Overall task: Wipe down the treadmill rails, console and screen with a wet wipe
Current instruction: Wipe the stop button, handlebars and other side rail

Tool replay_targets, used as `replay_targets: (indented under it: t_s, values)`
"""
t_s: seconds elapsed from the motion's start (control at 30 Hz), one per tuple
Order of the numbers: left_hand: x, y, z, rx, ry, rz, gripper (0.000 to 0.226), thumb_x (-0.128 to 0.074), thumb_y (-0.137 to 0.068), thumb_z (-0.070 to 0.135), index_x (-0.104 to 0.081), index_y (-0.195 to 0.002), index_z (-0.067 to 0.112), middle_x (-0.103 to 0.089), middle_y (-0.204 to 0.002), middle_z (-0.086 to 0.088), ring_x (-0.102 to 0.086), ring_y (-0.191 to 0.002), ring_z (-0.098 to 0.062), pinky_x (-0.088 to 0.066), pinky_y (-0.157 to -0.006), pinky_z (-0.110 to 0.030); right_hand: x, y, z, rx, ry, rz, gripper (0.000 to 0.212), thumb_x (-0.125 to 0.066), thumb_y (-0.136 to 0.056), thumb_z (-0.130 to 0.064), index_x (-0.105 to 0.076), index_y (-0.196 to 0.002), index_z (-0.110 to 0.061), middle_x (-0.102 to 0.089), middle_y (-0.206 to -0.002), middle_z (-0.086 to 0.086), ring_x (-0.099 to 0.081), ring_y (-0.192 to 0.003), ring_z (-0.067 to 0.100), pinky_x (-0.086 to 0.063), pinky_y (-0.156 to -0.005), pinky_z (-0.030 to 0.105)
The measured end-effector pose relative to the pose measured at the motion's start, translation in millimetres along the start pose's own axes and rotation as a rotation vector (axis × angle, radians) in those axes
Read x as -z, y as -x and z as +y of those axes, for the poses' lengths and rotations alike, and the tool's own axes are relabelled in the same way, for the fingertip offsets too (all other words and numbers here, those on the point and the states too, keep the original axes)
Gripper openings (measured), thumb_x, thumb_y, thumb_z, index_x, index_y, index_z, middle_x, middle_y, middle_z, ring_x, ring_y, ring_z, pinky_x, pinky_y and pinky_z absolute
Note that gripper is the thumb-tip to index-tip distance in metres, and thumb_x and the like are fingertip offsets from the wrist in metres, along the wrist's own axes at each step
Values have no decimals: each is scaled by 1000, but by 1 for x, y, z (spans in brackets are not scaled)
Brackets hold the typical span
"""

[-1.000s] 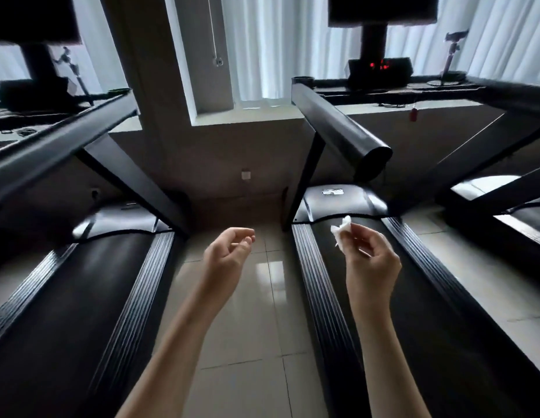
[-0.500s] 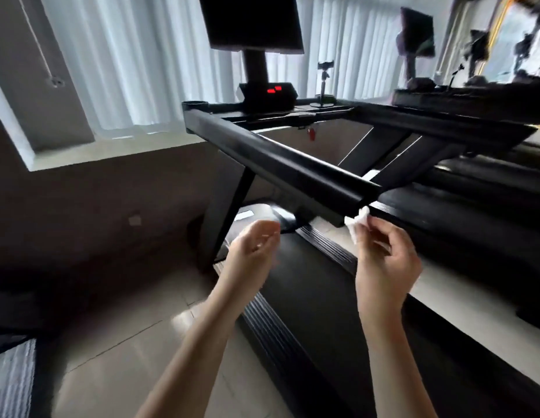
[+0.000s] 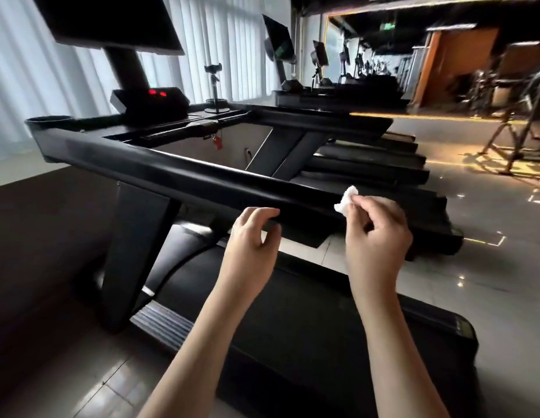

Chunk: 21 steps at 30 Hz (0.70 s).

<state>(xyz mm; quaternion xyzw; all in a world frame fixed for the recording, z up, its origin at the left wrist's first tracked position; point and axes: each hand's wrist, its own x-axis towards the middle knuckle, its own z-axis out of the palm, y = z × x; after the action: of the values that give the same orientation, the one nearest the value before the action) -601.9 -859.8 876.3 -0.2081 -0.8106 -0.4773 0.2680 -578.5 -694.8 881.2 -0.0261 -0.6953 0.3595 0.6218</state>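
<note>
A black treadmill stands in front of me, its near left rail (image 3: 178,173) running from upper left to middle right. My right hand (image 3: 375,236) pinches a small crumpled white wet wipe (image 3: 345,199) right at the rail's near end. My left hand (image 3: 250,239) hovers just below the rail with fingers loosely curled and nothing in it. Further back lie the console (image 3: 154,104) with two red lights and the dark screen (image 3: 108,22) on its post. The far rail (image 3: 317,122) runs behind.
The black running belt (image 3: 292,297) lies under my forearms. A phone holder (image 3: 213,86) stands on the console deck. More treadmills (image 3: 338,95) line up to the right, with glossy tiled floor (image 3: 489,221) beyond. White vertical blinds (image 3: 232,49) cover the window behind.
My view has swung right and closer to the treadmill. The right hand has carried the wipe up to the near end of the rail; the left hand has risen beneath the rail.
</note>
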Motion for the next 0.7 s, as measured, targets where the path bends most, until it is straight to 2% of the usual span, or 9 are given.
replay_targets:
  t_s: [0.07,0.2,0.3,0.37,0.47,0.6,0.7]
  values:
    - [0,-14,-1,-43,-25,17,31,-51,-88,21,-66,-113,11,-60,-110,5,-56,-106,-18,-45,-91,-30,-9,-6,4,72,98,-36,10,-65,-83,-4,-74,-81,-3,-69,-85,8,-61,-82,30,-53,-73,48]
    - [3,-40,-9,-156,-80,69,37,-46,-86,28,-67,-112,11,-62,-114,2,-50,-110,-16,-36,-98,-21,-24,-26,-3,100,160,-193,13,-62,-78,-9,-73,-72,-14,-70,-78,-2,-62,-82,29,-51,-75,52]
    - [2,-56,-16,-183,-134,65,41,-44,-84,31,-66,-114,13,-61,-120,2,-49,-115,-19,-37,-101,-35,-24,-33,-6,126,205,-282,12,-63,-77,-13,-74,-73,-16,-70,-76,-5,-63,-79,26,-51,-78,52]
    - [-2,-64,-23,-220,-190,36,44,-43,-84,33,-65,-117,14,-60,-125,2,-47,-119,-19,-33,-103,-37,-15,-36,2,72,258,-250,18,-58,-79,-16,-76,-76,-13,-72,-77,-1,-64,-80,27,-51,-78,53]
    - [-7,-71,-32,-286,-267,45,42,-44,-85,32,-65,-117,15,-62,-123,1,-45,-118,-17,-26,-105,-32,-14,-35,3,-8,266,-177,20,-56,-81,-14,-77,-79,-12,-73,-79,-1,-65,-81,25,-52,-78,53]
    - [-9,-73,-39,-335,-269,44,39,-45,-88,31,-65,-118,16,-63,-120,1,-44,-116,-18,-24,-104,-34,-20,-18,-8,150,287,-201,12,-66,-83,-10,-77,-81,-13,-74,-85,-5,-67,-81,20,-52,-75,49]
    - [-5,-76,-41,-369,-261,26,39,-45,-89,34,-65,-118,17,-63,-120,3,-46,-115,-18,-25,-102,-34,-11,-14,0,148,328,-85,10,-67,-87,-10,-77,-86,-10,-75,-89,-3,-68,-83,21,-52,-73,48]
